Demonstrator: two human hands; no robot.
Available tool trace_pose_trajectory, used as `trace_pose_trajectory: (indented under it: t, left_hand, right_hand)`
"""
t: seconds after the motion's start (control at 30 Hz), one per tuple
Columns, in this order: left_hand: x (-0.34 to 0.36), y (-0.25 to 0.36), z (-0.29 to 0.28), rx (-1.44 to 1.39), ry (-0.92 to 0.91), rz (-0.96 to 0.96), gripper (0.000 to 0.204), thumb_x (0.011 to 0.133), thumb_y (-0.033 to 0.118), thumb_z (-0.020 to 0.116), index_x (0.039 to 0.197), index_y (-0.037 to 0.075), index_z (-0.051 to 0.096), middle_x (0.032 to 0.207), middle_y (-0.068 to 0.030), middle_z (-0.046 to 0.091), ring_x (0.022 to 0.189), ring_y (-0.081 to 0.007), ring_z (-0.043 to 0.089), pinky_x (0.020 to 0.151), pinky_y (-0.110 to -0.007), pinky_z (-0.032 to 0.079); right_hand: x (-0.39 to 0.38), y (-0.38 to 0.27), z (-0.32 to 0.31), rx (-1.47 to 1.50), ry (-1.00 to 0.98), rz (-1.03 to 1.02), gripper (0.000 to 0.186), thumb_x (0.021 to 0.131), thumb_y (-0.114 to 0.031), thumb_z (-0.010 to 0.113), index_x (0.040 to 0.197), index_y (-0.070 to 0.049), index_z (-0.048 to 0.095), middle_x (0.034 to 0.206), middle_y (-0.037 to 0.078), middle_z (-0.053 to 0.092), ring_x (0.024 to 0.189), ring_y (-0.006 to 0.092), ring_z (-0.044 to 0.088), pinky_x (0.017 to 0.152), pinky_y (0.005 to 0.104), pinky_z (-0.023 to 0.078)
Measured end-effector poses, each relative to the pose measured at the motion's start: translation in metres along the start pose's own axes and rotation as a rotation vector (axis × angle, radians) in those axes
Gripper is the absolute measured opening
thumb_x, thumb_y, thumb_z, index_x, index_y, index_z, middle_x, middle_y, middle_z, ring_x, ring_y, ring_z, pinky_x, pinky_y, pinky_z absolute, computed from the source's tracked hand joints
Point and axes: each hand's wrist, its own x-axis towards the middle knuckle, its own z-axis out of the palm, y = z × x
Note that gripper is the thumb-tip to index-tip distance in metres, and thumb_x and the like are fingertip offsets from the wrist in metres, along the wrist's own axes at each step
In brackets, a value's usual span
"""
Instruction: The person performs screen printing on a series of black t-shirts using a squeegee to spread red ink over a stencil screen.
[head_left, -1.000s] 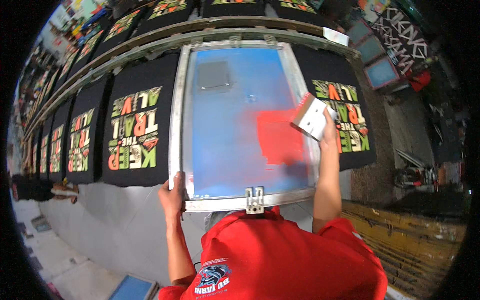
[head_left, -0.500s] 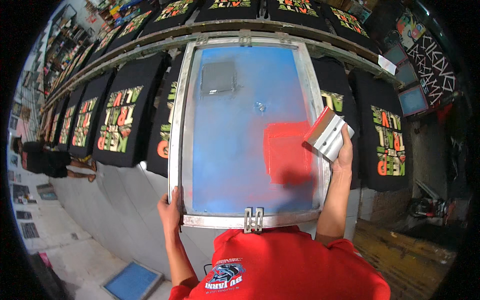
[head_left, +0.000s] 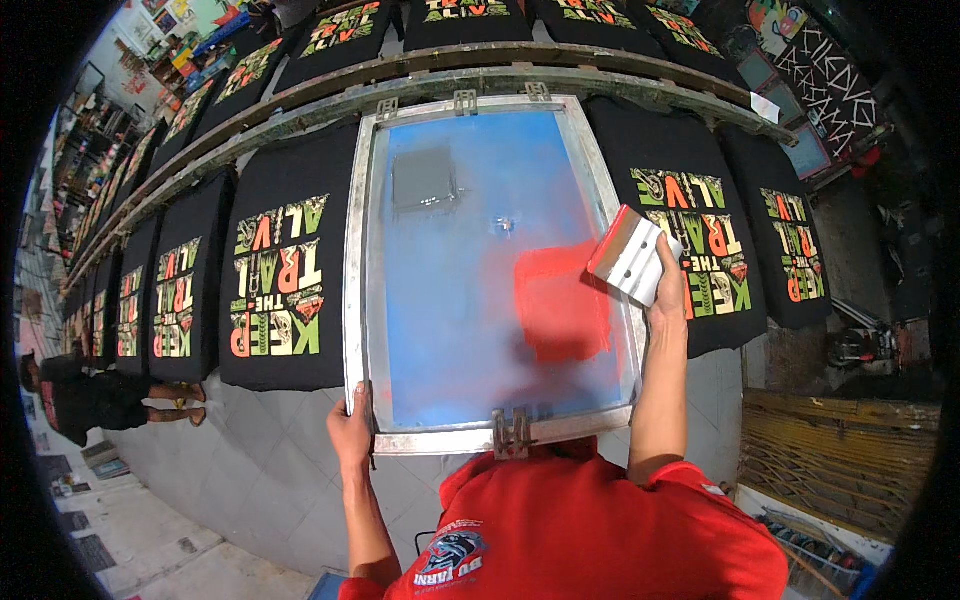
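My left hand (head_left: 350,425) grips the left side of an aluminium screen frame (head_left: 355,300) near its lower corner. The frame's blue mesh (head_left: 440,330) bears a dark grey square at upper left and a smeared red patch (head_left: 555,280) at lower right. My right hand (head_left: 662,285) is closed on a metal squeegee (head_left: 635,260) with a red-edged blade, held tilted over the screen's right side. Black T-shirts (head_left: 250,370) with multicoloured prints lie on boards either side of the screen, and a metal clamp (head_left: 510,432) sits on the lower frame bar.
A long rail (head_left: 250,118) runs behind the screen, with more printed shirts beyond. Another person (head_left: 85,395) in dark clothes stands at far left. A yellow folding gate (head_left: 840,445) and dark equipment (head_left: 860,345) are at right; tiled floor (head_left: 270,470) shows below.
The screen, with both my hands on it or beside it, has moved left along the row of shirts, so more printed shirts now show to its right. My grips look the same.
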Motion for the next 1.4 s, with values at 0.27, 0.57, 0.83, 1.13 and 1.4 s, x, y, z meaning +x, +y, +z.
trace_pose_trajectory:
  t: [0.27,0.57,0.83,1.13,1.4]
  left_hand:
    - [0.030,-0.003,0.002,-0.003,-0.051,-0.015,0.041,0.097,0.030,0.068,0.104,-0.010,0.072,0.085,-0.0045,0.069,0.078,-0.0097,0.056,0.071,-0.026,0.046]
    - [0.043,-0.010,0.006,0.012,-0.150,-0.212,0.041,0.098,0.032,0.066,0.108,-0.007,0.073,0.082,-0.0015,0.067,0.074,-0.0078,0.053,0.065,-0.027,0.043]
    - [0.050,-0.057,0.036,-0.038,-0.043,-0.032,0.041,0.099,0.034,0.065,0.107,-0.004,0.073,0.083,0.0001,0.067,0.073,-0.0071,0.052,0.062,-0.027,0.041]
    - [0.051,-0.048,0.030,-0.008,-0.111,-0.088,0.045,0.100,0.039,0.062,0.104,-0.005,0.072,0.085,-0.0028,0.067,0.074,-0.0107,0.055,0.065,-0.029,0.045]
    - [0.056,-0.057,0.033,-0.047,-0.113,-0.024,0.046,0.100,0.039,0.061,0.110,-0.005,0.069,0.095,-0.0046,0.068,0.083,-0.0125,0.058,0.075,-0.029,0.048]
  right_hand:
    - [0.009,0.002,0.014,0.015,0.023,-0.012,0.043,0.100,-0.037,0.058,0.129,-0.004,0.060,0.120,0.009,0.068,0.107,0.0195,0.067,0.093,0.0341,0.051]
    - [0.020,0.012,-0.012,0.030,0.094,-0.021,0.043,0.097,-0.035,0.064,0.125,-0.003,0.062,0.114,0.007,0.071,0.102,0.0185,0.069,0.091,0.0332,0.053]
    - [-0.004,0.006,0.027,-0.176,0.200,-0.065,0.051,0.086,-0.027,0.078,0.125,0.002,0.062,0.115,0.010,0.070,0.102,0.0175,0.067,0.092,0.0318,0.050]
    - [-0.054,0.029,0.056,-1.222,-0.385,-0.509,0.020,0.079,-0.014,0.070,0.098,-0.008,0.070,0.092,0.013,0.071,0.086,0.0354,0.067,0.081,0.0460,0.050]
    - [-0.062,0.026,0.051,-1.425,-0.467,-0.721,0.019,0.074,-0.004,0.069,0.092,-0.008,0.067,0.087,0.009,0.069,0.087,0.0301,0.066,0.091,0.0424,0.045]
